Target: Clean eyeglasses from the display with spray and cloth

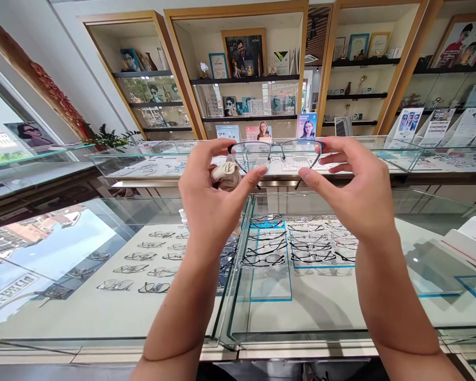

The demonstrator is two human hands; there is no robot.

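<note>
Both hands hold a pair of glasses [276, 144] up above the glass counter, its lenses facing away and its temples pointing back. My left hand [214, 196] pinches the left end of the frame. A crumpled light cloth [226, 172] is tucked in the same hand, against the palm. On the other side, my right hand [351, 185] grips the right end of the frame with the fingers, the thumb lying below the lens. Under the hands, rows of eyeglass frames [264, 259] lie inside the display case.
Right below me stands a glass display counter [321, 317], with more frames [115, 286] on its left side. A white box-like object [472, 238] sits at right. Farther back are another glass case [150, 164], standing cards [408, 127] and wooden wall shelves [246, 79].
</note>
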